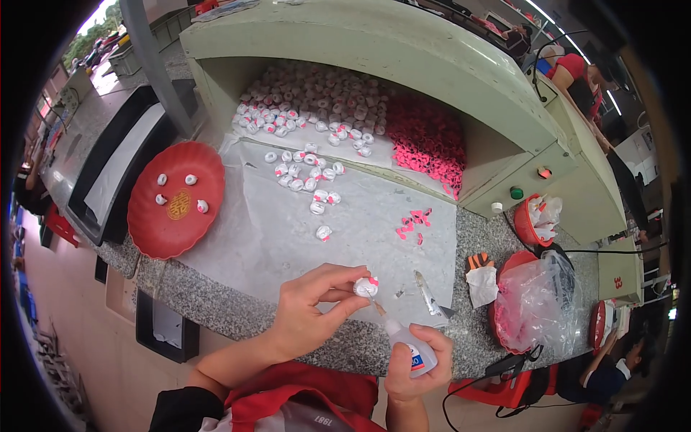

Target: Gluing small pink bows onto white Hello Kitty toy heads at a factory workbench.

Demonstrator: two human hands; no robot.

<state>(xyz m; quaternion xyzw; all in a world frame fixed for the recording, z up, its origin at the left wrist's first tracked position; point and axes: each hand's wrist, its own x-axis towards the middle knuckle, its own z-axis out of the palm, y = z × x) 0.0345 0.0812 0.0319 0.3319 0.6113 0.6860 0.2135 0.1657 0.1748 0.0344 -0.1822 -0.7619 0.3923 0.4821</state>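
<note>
Head view shows my left hand point(306, 313) pinching a small white bead point(366, 286) over the bench point(216, 302), right hand point(417, 367) clasping the glue bottle point(409, 347); I judge the bead light, slippery, best held by its sides.

a small assembly workshop: beyond the hands, a speckled grey granite bench point(216, 302) carries a pale green metal cabinet point(403, 50) heaped with small white round parts point(317, 93) and pink pieces point(425, 140); a seated co-worker point(612, 363) works to the right.
</note>
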